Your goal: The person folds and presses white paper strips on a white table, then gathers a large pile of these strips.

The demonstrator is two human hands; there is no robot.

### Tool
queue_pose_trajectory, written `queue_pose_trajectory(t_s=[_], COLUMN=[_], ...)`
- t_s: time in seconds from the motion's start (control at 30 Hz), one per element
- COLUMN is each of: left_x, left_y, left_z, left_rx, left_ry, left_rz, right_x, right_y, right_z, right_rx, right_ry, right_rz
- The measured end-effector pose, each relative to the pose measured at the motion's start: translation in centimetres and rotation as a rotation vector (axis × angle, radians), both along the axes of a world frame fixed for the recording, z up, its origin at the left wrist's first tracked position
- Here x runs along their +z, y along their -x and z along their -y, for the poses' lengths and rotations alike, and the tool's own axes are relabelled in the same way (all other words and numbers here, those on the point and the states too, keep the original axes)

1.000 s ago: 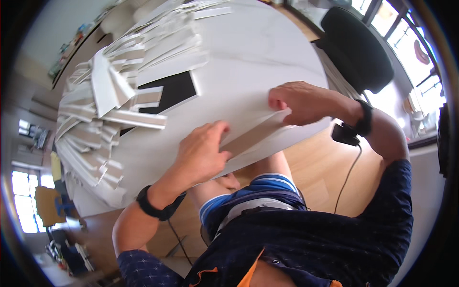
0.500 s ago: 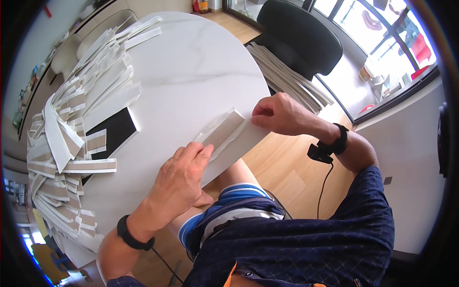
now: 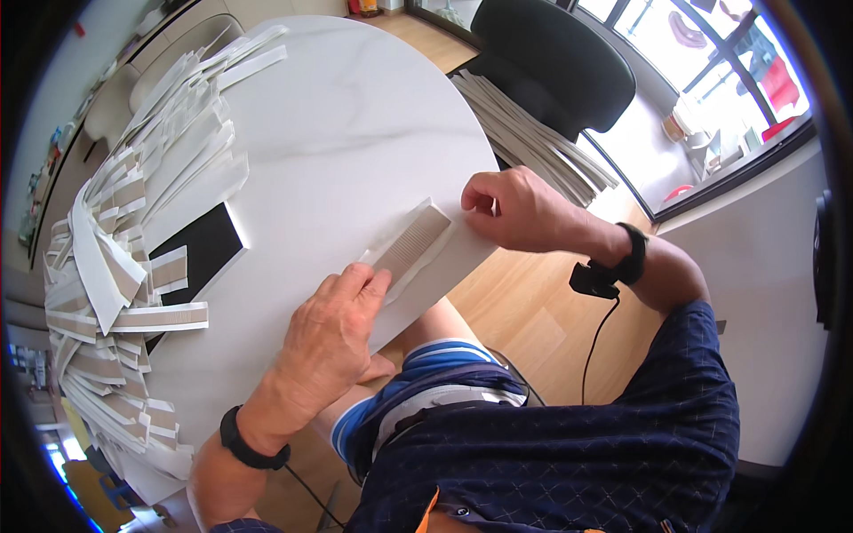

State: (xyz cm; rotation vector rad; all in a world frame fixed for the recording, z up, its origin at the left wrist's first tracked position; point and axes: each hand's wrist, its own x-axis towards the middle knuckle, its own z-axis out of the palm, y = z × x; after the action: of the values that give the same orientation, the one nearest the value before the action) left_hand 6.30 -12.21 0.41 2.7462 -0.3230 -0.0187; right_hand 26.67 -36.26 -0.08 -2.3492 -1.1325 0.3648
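A short strip (image 3: 413, 242), beige and finely ribbed along its middle with white, slightly crumpled margins, lies slanting near the table's right edge. My left hand (image 3: 329, 329) has its thumb and fingertips closed on the strip's near end, hiding that end. Just right of the far end, my right hand (image 3: 511, 209) hovers with its fingers curled into a pinch, apart from the strip. Whatever those fingers may hold is too small or hidden to make out.
The round white marbled table (image 3: 329, 107) carries a heap of similar strips (image 3: 102, 302) along its left side, partly over a flat black piece (image 3: 209, 244). Long pale strips (image 3: 533, 138) lie on the black chair (image 3: 555, 67) at right. A cable (image 3: 597, 355) hangs from my right wrist.
The view has shifted slightly. My right hand's fingers have curled a little differently, showing a small gap between them. My left hand stays on the strip.
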Motion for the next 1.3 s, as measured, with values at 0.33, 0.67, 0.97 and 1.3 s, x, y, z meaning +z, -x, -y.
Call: queue_pose_trajectory(t_s=[0.33,0.67,0.97,1.3], left_x=[0.2,-0.1,0.9,0.4], left_y=[-0.2,0.5,1.3,3.8], left_z=[-0.7,0.2,-2.4,-3.3], left_rx=[-0.021,-0.015,0.116,0.482], left_ry=[0.04,-0.053,0.112,0.016], left_rz=[-0.036,0.018,0.095,-0.057], right_x=[-2.2,-3.8,0.3,2.0], right_y=[-0.9,-0.2,-0.6,0.9], right_z=[0.0,0.0,-4.1,-7.9], right_rx=[0.478,0.498,0.442,0.541], right_ry=[-0.172,-0.323,-0.228,0.235], right_rz=[0.524,0.6,0.17,0.076])
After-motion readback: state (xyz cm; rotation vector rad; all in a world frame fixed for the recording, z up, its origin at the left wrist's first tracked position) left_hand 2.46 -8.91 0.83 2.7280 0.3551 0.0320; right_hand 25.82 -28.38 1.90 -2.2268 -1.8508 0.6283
